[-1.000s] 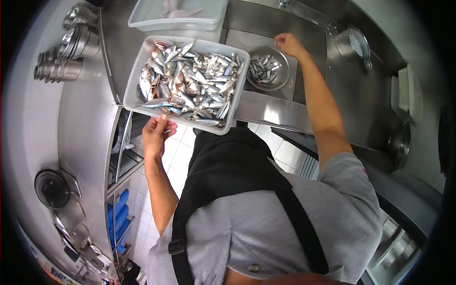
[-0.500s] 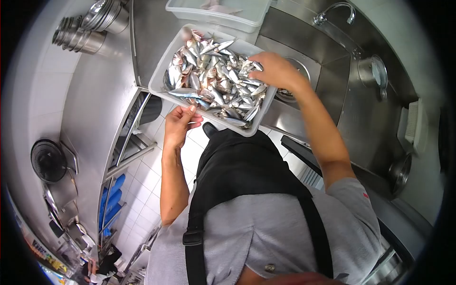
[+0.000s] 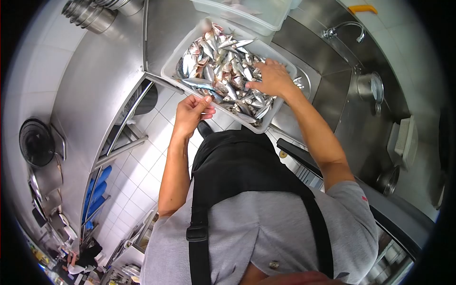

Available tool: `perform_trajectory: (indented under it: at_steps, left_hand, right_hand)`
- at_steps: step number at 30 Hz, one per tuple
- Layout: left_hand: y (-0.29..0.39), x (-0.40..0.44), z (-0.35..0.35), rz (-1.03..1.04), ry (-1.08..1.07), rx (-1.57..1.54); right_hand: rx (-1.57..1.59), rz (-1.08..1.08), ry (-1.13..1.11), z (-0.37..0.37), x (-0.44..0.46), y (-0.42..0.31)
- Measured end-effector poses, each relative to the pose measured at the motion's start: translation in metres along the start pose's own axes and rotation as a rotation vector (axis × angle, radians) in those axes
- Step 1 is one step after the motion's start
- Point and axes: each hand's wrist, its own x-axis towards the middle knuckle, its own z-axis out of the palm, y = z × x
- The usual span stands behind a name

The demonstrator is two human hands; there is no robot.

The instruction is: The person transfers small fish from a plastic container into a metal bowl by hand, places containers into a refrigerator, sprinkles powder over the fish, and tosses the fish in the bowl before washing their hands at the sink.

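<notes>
A translucent plastic tub [image 3: 171, 64] full of small silvery fish [image 3: 228, 71] stands in front of me at the counter's edge. My left hand [image 3: 194, 111] is at its near-left rim, thumb and fingers closed on that edge. Over the right part of the tub, my right hand [image 3: 273, 78] reaches onto the fish with its fingers spread, and I see no fish gripped in it. Just right of the tub, a metal bowl [image 3: 306, 88] is mostly hidden behind the tub and my right hand; a few small fish show in it.
Behind the tub is another clear container [image 3: 256, 14]. A sink tap [image 3: 349, 28] and a metal pot [image 3: 368, 88] are at the right. Stacked metal containers [image 3: 90, 16] stand upper left, and a dark strainer [image 3: 36, 142] is far left. Someone else [image 3: 83, 261] shows at lower left.
My right hand has moved left from beside the bowl to over the fish, its fingers now spread. The view has shifted, so the tub appears farther right. My left hand stays at the rim.
</notes>
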Motion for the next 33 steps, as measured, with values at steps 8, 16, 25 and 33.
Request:
perform_trajectory:
  at_steps: [8,16,25,33]
  left_hand:
    - [-0.002,0.0,-0.001,0.012,-0.003,-0.003]
    - [0.0,-0.001,0.002,0.015,0.016,-0.004]
    - [0.0,0.0,0.001,0.008,0.02,0.034]
    - [0.0,-0.001,0.0,0.004,0.009,0.027]
  right_hand:
    - [0.102,0.0,0.057,0.009,0.001,-0.004]
    - [0.087,0.048,0.064,0.01,-0.001,-0.01]
    - [0.112,-0.018,0.156,0.018,0.002,0.0]
    - [0.118,-0.159,0.244,0.022,0.002,0.014]
